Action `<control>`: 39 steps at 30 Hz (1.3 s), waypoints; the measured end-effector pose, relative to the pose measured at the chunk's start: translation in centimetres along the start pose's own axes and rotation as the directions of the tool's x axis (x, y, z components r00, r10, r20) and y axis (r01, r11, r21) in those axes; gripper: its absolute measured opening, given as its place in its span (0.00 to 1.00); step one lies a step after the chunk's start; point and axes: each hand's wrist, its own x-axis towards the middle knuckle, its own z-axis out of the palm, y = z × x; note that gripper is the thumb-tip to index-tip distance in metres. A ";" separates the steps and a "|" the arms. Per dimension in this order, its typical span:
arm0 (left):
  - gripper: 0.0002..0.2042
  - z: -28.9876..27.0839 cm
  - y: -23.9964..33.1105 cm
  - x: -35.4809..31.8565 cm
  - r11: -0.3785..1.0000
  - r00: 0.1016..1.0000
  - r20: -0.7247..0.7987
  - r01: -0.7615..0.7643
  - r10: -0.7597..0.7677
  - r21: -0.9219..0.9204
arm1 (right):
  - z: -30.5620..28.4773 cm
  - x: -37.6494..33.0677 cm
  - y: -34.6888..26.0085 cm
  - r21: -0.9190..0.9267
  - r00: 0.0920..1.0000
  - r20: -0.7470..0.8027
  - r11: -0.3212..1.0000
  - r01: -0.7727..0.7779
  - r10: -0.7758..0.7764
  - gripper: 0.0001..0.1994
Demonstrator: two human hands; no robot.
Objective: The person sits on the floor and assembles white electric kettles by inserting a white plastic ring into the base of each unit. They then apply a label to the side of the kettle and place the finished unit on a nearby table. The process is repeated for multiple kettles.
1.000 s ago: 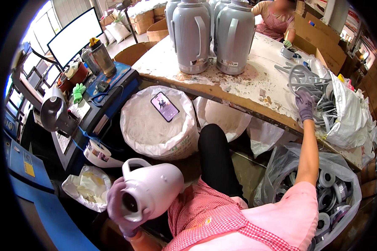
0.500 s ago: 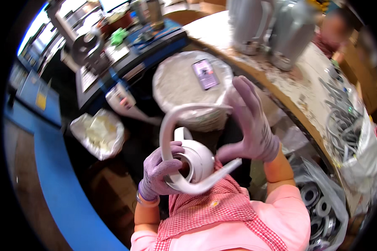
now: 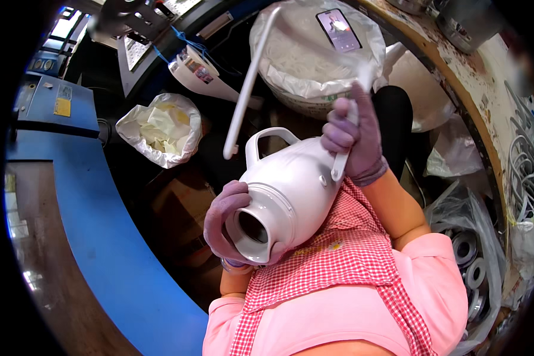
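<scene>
A white jug (image 3: 299,187) with a side handle lies tilted across my lap, its open round mouth toward my left. My left hand (image 3: 221,222), in a mauve glove, curls around the neck at the mouth. Above the jug, my right hand (image 3: 359,139), gloved alike, grips a white U-shaped carrying handle (image 3: 250,89) near one end. That end points down beside a small knob on the jug's side; whether they touch I cannot tell. The handle's other arm hangs free beyond the jug, and its bend is blurred.
A large lined sack or tub (image 3: 296,56) with a phone (image 3: 338,29) on it stands ahead. At left are a small white bag (image 3: 163,130) and a blue machine (image 3: 101,219). A worn table (image 3: 457,83) curves along the right, above a clear bag of ring parts (image 3: 474,267).
The carrying handle has gone from around the jug's mouth to above its body, now in my right hand, which has closed. The jug appears larger and tilted, its side now showing.
</scene>
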 end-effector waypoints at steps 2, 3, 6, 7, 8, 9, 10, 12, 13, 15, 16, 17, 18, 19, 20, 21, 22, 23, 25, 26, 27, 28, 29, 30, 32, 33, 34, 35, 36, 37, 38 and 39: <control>0.57 0.0 0.3 -0.4 0.999 0.999 0.038 -0.028 0.026 0.029 | 0.5 -0.1 1.7 -0.006 0.983 -0.167 0.997 -0.079 0.077 0.20; 0.57 0.1 0.6 -0.4 0.997 0.997 0.035 -0.072 0.072 0.003 | 1.1 -0.3 2.6 -0.125 0.970 -0.242 0.991 -0.043 0.012 0.18; 0.55 0.1 1.8 0.3 0.990 0.983 0.123 -0.127 0.133 -0.060 | 3.1 -0.6 4.1 -0.643 0.960 -0.246 0.764 -0.056 -0.137 0.13; 0.52 0.1 2.2 0.8 0.992 0.982 0.146 -0.108 0.117 -0.063 | 3.4 -0.9 4.1 -0.688 0.966 -0.231 0.722 -0.076 -0.119 0.13; 0.50 0.2 2.6 1.3 0.986 0.980 0.139 -0.126 0.141 -0.108 | 3.7 -0.9 4.1 -0.678 0.978 -0.155 0.735 -0.002 -0.141 0.15; 0.45 0.2 2.7 1.9 0.982 0.979 0.145 -0.122 0.143 -0.144 | 3.6 -1.3 3.7 -0.641 0.973 -0.174 0.767 0.003 -0.149 0.16; 0.41 0.4 2.8 2.4 0.967 0.972 0.139 -0.159 0.189 -0.201 | 3.3 -1.6 3.4 -0.621 0.984 -0.160 0.783 -0.038 -0.079 0.17; 0.35 0.6 1.4 3.3 0.927 0.994 0.099 -0.003 0.043 -0.374 | 2.0 -2.5 2.4 -0.522 0.996 -0.084 0.853 -0.027 -0.020 0.20; 0.34 1.4 0.4 3.4 0.843 0.976 -0.034 0.167 -0.214 -0.511 | 1.1 -3.0 2.1 -0.269 0.998 -0.050 0.961 -0.057 0.045 0.21; 0.33 2.7 -1.2 2.6 0.549 0.817 -0.004 0.384 -0.577 -0.742 | -0.4 -4.4 1.7 -0.317 0.999 0.037 0.948 0.009 0.003 0.21; 0.33 3.3 -1.8 1.9 0.359 0.717 0.124 0.482 -0.686 -0.799 | -1.0 -5.1 1.6 -0.358 0.998 0.015 0.932 0.064 -0.062 0.21; 0.31 3.7 -2.0 1.0 0.173 0.638 0.429 0.663 -0.639 -0.728 | -1.5 -5.9 1.5 -0.441 0.995 -0.011 0.894 0.082 -0.097 0.22; 0.28 3.9 -2.7 0.4 0.125 0.607 0.471 0.687 -0.641 -0.716 | -1.9 -6.5 1.6 -0.364 0.993 -0.036 0.927 0.091 -0.112 0.21; 0.25 4.1 -3.2 -0.2 0.076 0.592 0.501 0.690 -0.631 -0.719 | -2.1 -7.0 1.6 -0.324 0.986 -0.044 0.936 0.136 -0.159 0.20; 0.19 4.4 -3.6 -0.7 0.007 0.606 0.527 0.660 -0.595 -0.751 | -2.3 -7.4 1.6 -0.417 0.983 0.009 0.893 0.169 -0.182 0.20; 0.15 4.7 -3.9 -1.1 -0.048 0.653 0.532 0.607 -0.539 -0.793 | -2.5 -7.8 1.7 -0.446 0.971 0.073 0.863 0.237 -0.229 0.20; 0.14 4.8 -4.2 -1.3 0.012 0.731 0.469 0.546 -0.495 -0.838 | -2.6 -8.0 1.7 -0.529 0.975 0.061 0.822 0.211 -0.212 0.20; 0.15 5.0 -4.5 -1.4 0.123 0.779 0.440 0.541 -0.447 -0.832 | -2.7 -8.1 1.7 -0.523 0.966 0.065 0.816 0.246 -0.249 0.21; 0.12 5.0 -4.4 -1.6 0.228 0.840 0.369 0.480 -0.398 -0.847 | -3.0 -8.1 1.7 -0.540 0.970 0.095 0.807 0.238 -0.223 0.20; 0.11 5.1 -4.3 -1.6 0.271 0.812 0.391 0.531 -0.433 -0.803 | -3.1 -8.0 1.7 -0.521 0.966 0.085 0.815 0.252 -0.244 0.21; 0.10 5.1 -4.0 -1.8 0.286 0.782 0.392 0.565 -0.485 -0.774 | -3.2 -8.0 1.7 -0.513 0.969 0.090 0.823 0.244 -0.231 0.22; 0.09 5.2 -3.7 -1.8 0.298 0.750 0.393 0.600 -0.531 -0.742 | -3.3 -8.0 1.7 -0.509 0.969 0.044 0.829 0.232 -0.244 0.22; 0.09 5.2 -3.5 -1.9 0.300 0.724 0.411 0.634 -0.555 -0.712 | -3.3 -8.1 1.6 -0.507 0.969 0.001 0.835 0.215 -0.249 0.23; 0.09 5.4 -3.3 -1.9 0.303 0.698 0.428 0.667 -0.575 -0.681 | -3.2 -8.1 1.6 -0.479 0.954 -0.101 0.854 0.203 -0.284 0.23; 0.09 5.7 -3.3 -1.7 0.270 0.714 0.447 0.649 -0.539 -0.712 | -2.9 -8.4 1.5 -0.554 0.950 -0.132 0.815 0.167 -0.285 0.23; 0.11 5.8 -3.6 -1.6 0.249 0.732 0.461 0.632 -0.501 -0.734 | -2.8 -8.5 1.4 -0.556 0.935 -0.171 0.814 0.168 -0.310 0.23; 0.11 5.9 -3.8 -1.4 0.265 0.757 0.465 0.616 -0.459 -0.742 | -2.6 -8.7 1.3 -0.611 0.943 -0.121 0.772 0.174 -0.309 0.23; 0.13 6.1 -4.0 -1.1 0.285 0.778 0.467 0.601 -0.420 -0.747 | -2.4 -8.7 1.3 -0.613 0.954 -0.086 0.770 0.178 -0.289 0.22; 0.13 6.2 -4.1 -0.9 0.278 0.753 0.496 0.635 -0.432 -0.721 | -2.2 -8.9 1.2 -0.617 0.937 -0.166 0.774 0.144 -0.307 0.21; 0.14 6.2 -4.1 -0.8 0.277 0.727 0.522 0.667 -0.447 -0.692 | -2.1 -8.9 1.2 -0.610 0.937 -0.183 0.781 0.131 -0.299 0.20; 0.12 6.2 -4.1 -0.6 0.190 0.677 0.552 0.698 -0.486 -0.690 | -2.1 -8.9 1.1 -0.610 0.927 -0.218 0.784 0.115 -0.306 0.19; 0.11 6.1 -4.0 -0.6 0.110 0.637 0.588 0.719 -0.498 -0.686 | -2.1 -9.0 1.2 -0.610 0.916 -0.260 0.788 0.089 -0.305 0.18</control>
